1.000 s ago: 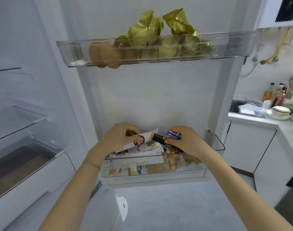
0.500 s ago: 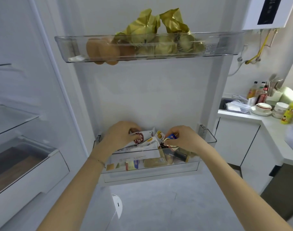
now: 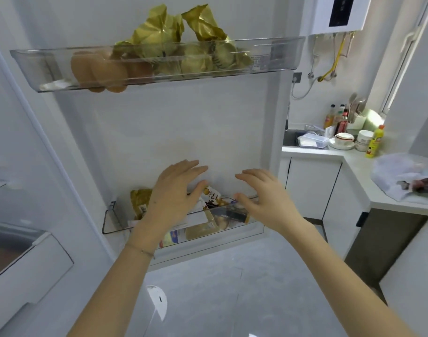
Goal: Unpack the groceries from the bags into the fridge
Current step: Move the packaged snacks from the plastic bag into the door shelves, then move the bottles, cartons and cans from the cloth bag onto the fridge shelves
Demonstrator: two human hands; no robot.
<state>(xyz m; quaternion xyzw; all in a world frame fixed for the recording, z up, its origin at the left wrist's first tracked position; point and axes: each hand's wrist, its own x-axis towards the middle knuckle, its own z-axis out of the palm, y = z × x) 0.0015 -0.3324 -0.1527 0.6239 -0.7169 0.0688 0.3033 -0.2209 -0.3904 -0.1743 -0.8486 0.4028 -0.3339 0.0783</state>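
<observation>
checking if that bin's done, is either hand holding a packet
No, the left hand and right hand hover above the door bin, fingers spread, holding nothing.

2 clear bins hang on the fridge door (image 3: 183,130). The upper bin (image 3: 276,54) holds brown rounded items (image 3: 96,69) at its left and gold foil packages (image 3: 164,32) in the middle. The lower bin (image 3: 113,221) holds a gold packet (image 3: 140,203) at its left end, mixed packets (image 3: 211,194) and a dark box (image 3: 234,214). The countertop (image 3: 354,158) carries a plastic bag (image 3: 400,176), a yellow bottle (image 3: 374,142) and a bowl (image 3: 344,138).
</observation>
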